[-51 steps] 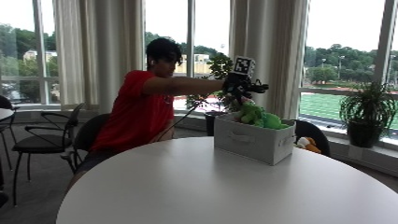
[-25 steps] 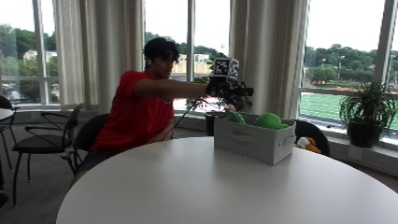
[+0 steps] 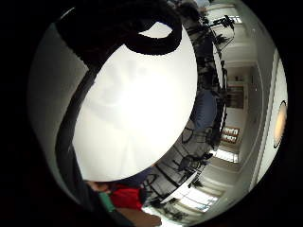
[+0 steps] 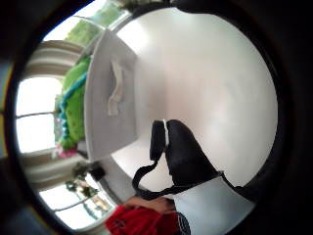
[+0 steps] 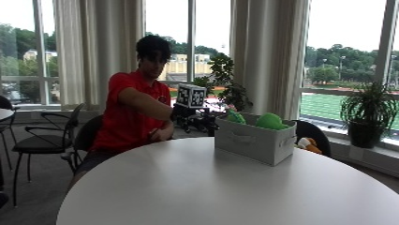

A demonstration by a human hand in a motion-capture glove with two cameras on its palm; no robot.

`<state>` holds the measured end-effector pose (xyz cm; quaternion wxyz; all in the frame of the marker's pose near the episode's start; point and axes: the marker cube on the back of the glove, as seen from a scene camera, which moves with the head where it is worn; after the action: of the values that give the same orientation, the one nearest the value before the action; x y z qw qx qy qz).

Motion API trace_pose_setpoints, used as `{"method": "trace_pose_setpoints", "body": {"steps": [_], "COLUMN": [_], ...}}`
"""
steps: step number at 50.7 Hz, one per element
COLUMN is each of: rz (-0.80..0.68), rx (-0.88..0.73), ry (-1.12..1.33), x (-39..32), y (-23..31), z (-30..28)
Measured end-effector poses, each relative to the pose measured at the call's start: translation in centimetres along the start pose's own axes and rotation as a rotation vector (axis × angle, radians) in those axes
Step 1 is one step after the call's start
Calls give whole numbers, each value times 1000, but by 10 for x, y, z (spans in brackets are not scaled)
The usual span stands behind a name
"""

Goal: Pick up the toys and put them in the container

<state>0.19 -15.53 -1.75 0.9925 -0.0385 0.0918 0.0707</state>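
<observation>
- Outside view: a round, smooth white table (image 5: 205, 187) fills the foreground.
- On it, toward the far edge, stands a grey fabric bin (image 5: 254, 143), box-shaped, with a strap handle on its side.
- Soft green plush toys (image 5: 269, 121) poke above its rim; their lower parts are hidden inside.
- An orange toy (image 5: 308, 144) lies behind the bin, partly cut off by it.
- At the table's far edge, just left of the bin, the gloved hand (image 5: 195, 119) hovers; I cannot tell how its fingers are set.
- The thumb-side palm view shows nothing in it.
</observation>
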Motion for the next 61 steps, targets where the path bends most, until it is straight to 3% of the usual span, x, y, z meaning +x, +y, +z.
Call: {"method": "trace_pose_setpoints", "body": {"steps": [12, 42, 61], "rz": [-60, -65, -81], "rx": [-57, -74, -29], "ry": [-31, -216, -171], "x": [0, -24, -27], "y": [22, 42, 50], "z": [35, 35, 35]}}
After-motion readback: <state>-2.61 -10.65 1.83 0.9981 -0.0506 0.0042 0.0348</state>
